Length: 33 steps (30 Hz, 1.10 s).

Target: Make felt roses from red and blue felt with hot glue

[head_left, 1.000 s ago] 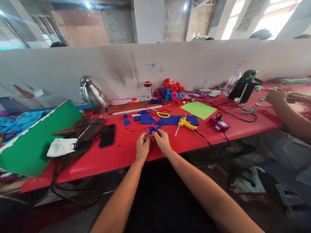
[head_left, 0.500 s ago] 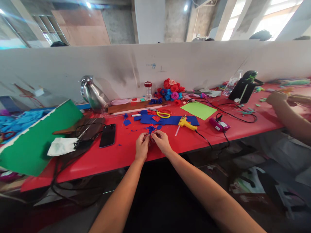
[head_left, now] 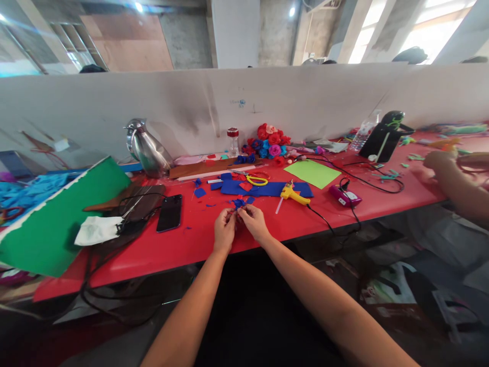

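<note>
Between my fingertips is a small blue paper flower (head_left: 239, 203), its petals sticking up past my hands. My left hand (head_left: 224, 228) pinches it from the left. My right hand (head_left: 252, 223) pinches it from the right, close against the left fingertips. What lies under the fingers is hidden. Just beyond my hands lies a blue paper strip (head_left: 267, 189) with red and blue scraps on it. Yellow-handled scissors (head_left: 256, 179) rest behind the strip. To the right, a yellow hot glue gun (head_left: 295, 194) lies across the strip with a clear glue stick near its end.
A black phone (head_left: 169, 213) lies left, near a white mask (head_left: 98, 230) and a green board (head_left: 64, 219). Behind stand a steel jug (head_left: 147, 148) and a bunch of paper roses (head_left: 273, 140). A light green sheet (head_left: 313, 173) and magenta power box (head_left: 345, 195) lie right. A co-worker's arm (head_left: 454, 173) reaches in.
My hands stay almost in place, and the blue flower has shifted very slightly to the right. The co-worker's hands at the far right have moved a little.
</note>
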Available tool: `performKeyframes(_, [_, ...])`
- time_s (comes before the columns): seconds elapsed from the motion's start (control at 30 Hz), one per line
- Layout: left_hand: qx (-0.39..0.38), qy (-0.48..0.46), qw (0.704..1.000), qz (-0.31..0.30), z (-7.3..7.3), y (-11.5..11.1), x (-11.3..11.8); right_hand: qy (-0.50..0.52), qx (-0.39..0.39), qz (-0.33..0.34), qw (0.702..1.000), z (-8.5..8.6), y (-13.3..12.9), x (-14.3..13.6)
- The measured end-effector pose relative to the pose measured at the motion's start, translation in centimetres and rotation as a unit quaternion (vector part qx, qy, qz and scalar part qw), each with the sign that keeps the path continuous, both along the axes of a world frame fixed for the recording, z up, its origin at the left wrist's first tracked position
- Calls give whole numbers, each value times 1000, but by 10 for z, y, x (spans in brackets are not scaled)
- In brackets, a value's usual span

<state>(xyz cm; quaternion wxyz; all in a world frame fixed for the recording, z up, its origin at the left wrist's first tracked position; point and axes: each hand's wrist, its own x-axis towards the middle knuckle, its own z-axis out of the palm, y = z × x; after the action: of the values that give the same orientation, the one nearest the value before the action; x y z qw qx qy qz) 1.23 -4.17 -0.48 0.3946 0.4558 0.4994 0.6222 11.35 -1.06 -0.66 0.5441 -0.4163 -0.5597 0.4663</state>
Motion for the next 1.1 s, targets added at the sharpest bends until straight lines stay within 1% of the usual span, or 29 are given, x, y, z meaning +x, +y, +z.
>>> performKeyframes(0.27, [8, 12, 1000, 12, -3, 2, -1, 9, -8, -3, 1000, -1, 1, -2])
performKeyframes(0.47, [7, 11, 1000, 12, -5, 3, -1, 24, -5, 13, 1000, -1, 2, -2])
performKeyframes(0.67, [8, 4, 1000, 9, -5, 3, -1, 29, -10, 11, 999, -3, 2, -3])
performKeyframes(0.93, [30, -49, 998, -3, 0, 2, -2, 78, -11, 45, 996, 0, 0, -2])
performKeyframes(1.1, [51, -79, 995, -18, 1, 4, -7, 95, 0, 50, 994, 5, -6, 1])
